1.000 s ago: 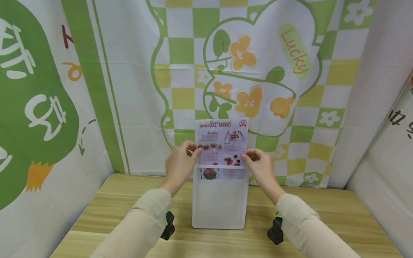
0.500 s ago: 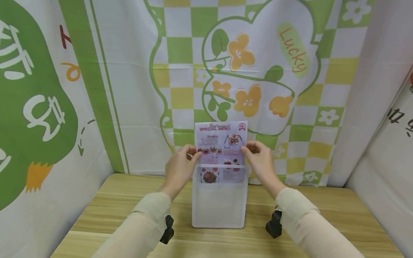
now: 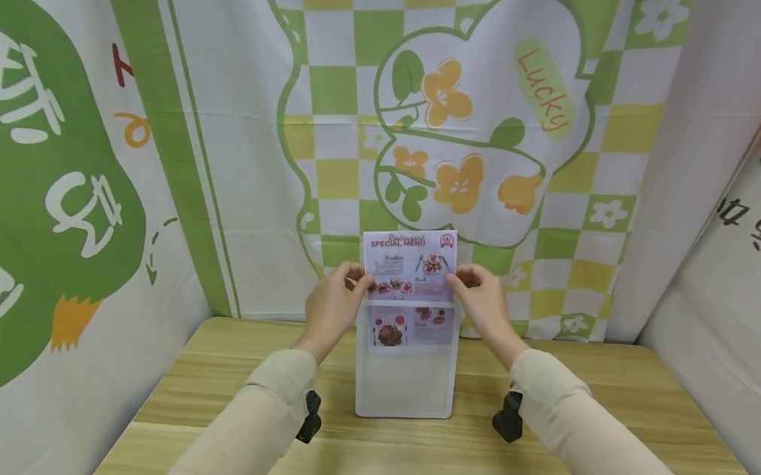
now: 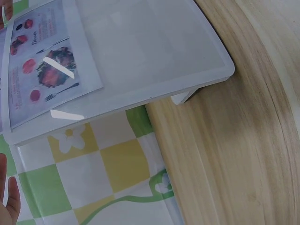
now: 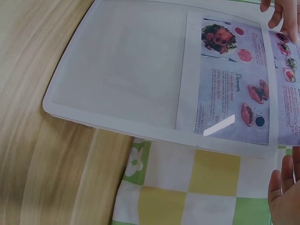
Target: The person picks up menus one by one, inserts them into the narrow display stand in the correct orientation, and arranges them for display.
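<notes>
A pink "Special Menu" sheet stands partway down inside a clear upright holder at the back of the wooden table. My left hand pinches the sheet's left edge just above the holder's rim. On the opposite edge my right hand pinches it at about the same height. The left wrist view shows the menu's lower part behind the holder's front pane. In the right wrist view the menu reaches about halfway down the holder, with my right hand at the frame's edge.
Printed green, yellow and white cloth hangs close behind the holder and along both sides of the table. Black wrist cameras sit under both sleeves. Bare wood lies in front of the holder and to either side.
The menu has slid further down into the holder, with more of its pictures now behind the front pane. Both hands stay pinched on its edges.
</notes>
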A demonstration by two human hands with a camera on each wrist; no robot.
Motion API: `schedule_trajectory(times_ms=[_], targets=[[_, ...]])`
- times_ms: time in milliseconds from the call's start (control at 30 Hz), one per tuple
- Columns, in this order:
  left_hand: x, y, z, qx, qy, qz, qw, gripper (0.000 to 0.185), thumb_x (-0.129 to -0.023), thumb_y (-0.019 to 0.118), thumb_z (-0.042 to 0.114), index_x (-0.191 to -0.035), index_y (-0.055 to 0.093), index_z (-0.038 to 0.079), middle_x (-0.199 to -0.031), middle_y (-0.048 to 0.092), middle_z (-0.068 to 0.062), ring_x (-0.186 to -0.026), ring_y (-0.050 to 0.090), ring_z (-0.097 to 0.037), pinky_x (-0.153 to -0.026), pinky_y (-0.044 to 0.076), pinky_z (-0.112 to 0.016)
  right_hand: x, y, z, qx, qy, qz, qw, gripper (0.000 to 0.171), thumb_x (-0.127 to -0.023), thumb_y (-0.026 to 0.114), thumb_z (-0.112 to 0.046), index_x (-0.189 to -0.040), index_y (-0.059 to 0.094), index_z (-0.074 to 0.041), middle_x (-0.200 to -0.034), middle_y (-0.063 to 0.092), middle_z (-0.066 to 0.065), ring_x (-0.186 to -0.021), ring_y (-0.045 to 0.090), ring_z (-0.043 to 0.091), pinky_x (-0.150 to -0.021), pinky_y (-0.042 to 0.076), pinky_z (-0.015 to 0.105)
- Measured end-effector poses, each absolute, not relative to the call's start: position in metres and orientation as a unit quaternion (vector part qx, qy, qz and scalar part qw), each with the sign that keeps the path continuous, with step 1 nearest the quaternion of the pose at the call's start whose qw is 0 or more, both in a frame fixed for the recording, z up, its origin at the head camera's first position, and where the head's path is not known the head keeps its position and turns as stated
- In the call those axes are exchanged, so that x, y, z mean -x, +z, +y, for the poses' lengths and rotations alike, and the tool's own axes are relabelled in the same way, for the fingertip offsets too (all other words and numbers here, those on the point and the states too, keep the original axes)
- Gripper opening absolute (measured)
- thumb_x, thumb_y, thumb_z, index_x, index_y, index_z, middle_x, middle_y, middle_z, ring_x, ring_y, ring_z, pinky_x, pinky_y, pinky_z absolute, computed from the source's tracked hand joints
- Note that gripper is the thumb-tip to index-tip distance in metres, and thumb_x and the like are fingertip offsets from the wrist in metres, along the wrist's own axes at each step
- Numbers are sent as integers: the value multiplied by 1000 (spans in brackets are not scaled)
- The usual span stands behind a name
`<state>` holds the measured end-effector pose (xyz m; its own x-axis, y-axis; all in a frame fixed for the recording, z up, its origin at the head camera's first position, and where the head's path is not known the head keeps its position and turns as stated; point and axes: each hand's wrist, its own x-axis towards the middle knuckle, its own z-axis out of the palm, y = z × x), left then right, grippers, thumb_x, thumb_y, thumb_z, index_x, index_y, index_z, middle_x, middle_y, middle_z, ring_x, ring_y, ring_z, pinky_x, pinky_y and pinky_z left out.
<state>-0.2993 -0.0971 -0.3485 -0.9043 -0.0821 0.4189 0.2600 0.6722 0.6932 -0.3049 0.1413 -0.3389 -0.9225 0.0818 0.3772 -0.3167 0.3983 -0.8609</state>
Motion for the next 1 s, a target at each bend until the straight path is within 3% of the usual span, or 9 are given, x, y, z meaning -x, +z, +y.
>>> schedule_trajectory(times_ms=[233, 533, 1000], targets=[[302, -344, -99, 49, -406, -887, 213, 28, -97, 62, 38, -111, 67, 15, -91, 71, 0, -82, 63, -17, -69, 47, -34, 304, -344, 142, -76, 528, -826, 183, 22, -94, 69, -12, -108, 67, 5, -102, 68, 18, -94, 61, 28, -82, 49, 32], [299, -353, -101, 53, -414, -884, 208, 24, -97, 64, 36, -108, 68, 15, -92, 70, 2, -82, 63, -16, -69, 46, -34, 306, -337, 139, -68, 534, -824, 173, 26, -95, 68, -15, -113, 66, 3, -108, 67, 18, -99, 59, 27, -88, 48, 37], [298, -354, -98, 60, -406, -885, 221, 25, -98, 63, 33, -113, 67, 14, -97, 71, 2, -84, 64, -16, -69, 48, -35, 303, -339, 140, -76, 534, -824, 173, 24, -95, 68, -16, -109, 67, 4, -102, 67, 17, -96, 60, 27, -83, 47, 34]])
